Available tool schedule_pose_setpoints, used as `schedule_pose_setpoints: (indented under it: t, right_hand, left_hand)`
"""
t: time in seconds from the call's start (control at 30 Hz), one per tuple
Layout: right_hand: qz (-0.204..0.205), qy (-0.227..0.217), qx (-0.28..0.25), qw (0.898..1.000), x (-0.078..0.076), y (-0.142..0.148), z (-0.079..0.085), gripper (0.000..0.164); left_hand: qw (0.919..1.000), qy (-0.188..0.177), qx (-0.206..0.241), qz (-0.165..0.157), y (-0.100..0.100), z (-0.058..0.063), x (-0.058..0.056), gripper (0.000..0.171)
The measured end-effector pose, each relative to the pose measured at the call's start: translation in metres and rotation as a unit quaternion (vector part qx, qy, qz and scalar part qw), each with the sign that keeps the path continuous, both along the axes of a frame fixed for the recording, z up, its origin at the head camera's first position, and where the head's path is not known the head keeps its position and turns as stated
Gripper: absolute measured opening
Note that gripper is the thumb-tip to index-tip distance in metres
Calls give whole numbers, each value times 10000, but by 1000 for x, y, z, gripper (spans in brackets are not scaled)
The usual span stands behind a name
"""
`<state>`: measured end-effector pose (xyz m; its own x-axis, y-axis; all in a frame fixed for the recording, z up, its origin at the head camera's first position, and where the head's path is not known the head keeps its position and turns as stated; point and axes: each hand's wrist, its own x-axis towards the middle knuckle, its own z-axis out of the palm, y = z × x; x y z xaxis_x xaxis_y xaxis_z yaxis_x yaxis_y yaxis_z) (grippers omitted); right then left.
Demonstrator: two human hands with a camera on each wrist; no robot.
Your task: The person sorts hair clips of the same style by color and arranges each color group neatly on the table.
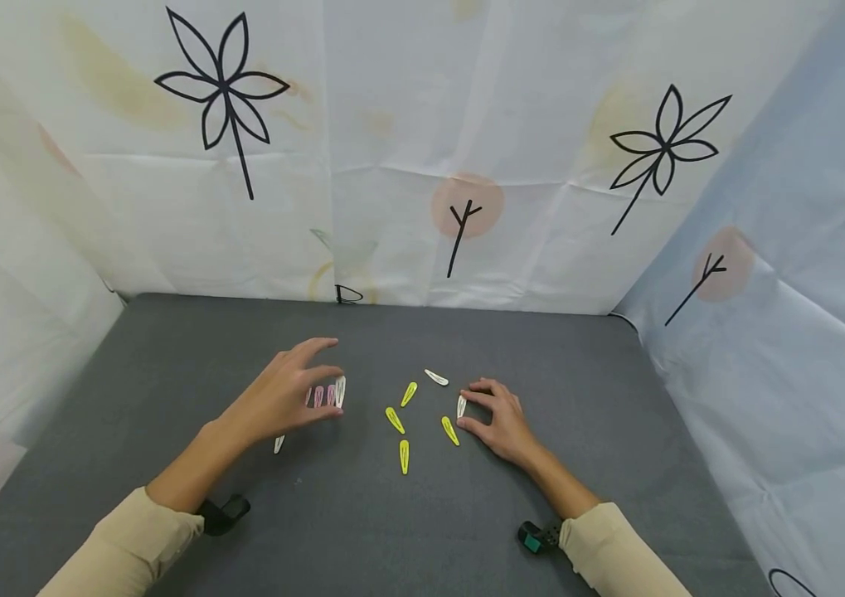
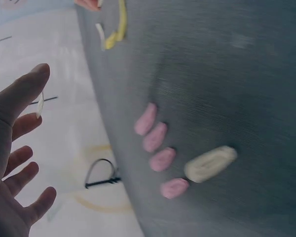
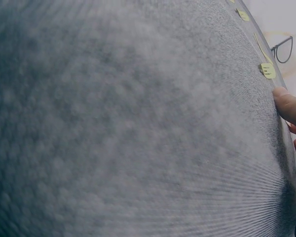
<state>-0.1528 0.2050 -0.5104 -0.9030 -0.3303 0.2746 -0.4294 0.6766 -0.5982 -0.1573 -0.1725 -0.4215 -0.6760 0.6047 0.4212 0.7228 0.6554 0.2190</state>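
Note:
Raised over the left part of the table, my left hand point(image 1: 284, 394) pinches a white snap hair clip point(image 1: 341, 391) between thumb and index finger; the left wrist view also shows this clip point(image 2: 40, 105), the other fingers spread apart. Beneath that hand lies a row of several pink hair clips point(image 2: 154, 137), partly hidden in the head view, with another white clip point(image 2: 210, 164) beside them. On the right, my right hand point(image 1: 499, 421) has its thumb and fingertips around a white hair clip point(image 1: 461, 406) at table level. Just left of it lies a yellow hair clip point(image 1: 450, 430).
Several yellow clips, such as this upright yellow clip point(image 1: 404, 457), are scattered between the hands. A loose white clip point(image 1: 436, 377) lies farther back. The dark grey table point(image 1: 362, 531) meets a patterned white cloth point(image 1: 392, 124) at its back edge.

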Motion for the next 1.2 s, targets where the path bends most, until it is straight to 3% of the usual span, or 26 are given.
schedule_pose_setpoints:
  t: [0.33, 0.63, 0.87, 1.2]
  right_hand:
    - [-24, -45, -33, 10000, 0, 1, 1, 48]
    - [-16, 19, 3, 10000, 0, 2, -1, 48]
    - [-21, -16, 16, 10000, 0, 1, -1, 48]
    - [-38, -95, 64, 9999, 0, 1, 0, 49]
  left_hand:
    - [9999, 78, -129, -6, -28, -28, 14, 54]
    - [9969, -652, -335, 296, -43, -44, 27, 50]
    - [9956, -744, -443, 347, -52, -58, 29, 54]
    - [9928, -951, -477, 550, -56, -62, 30, 53]
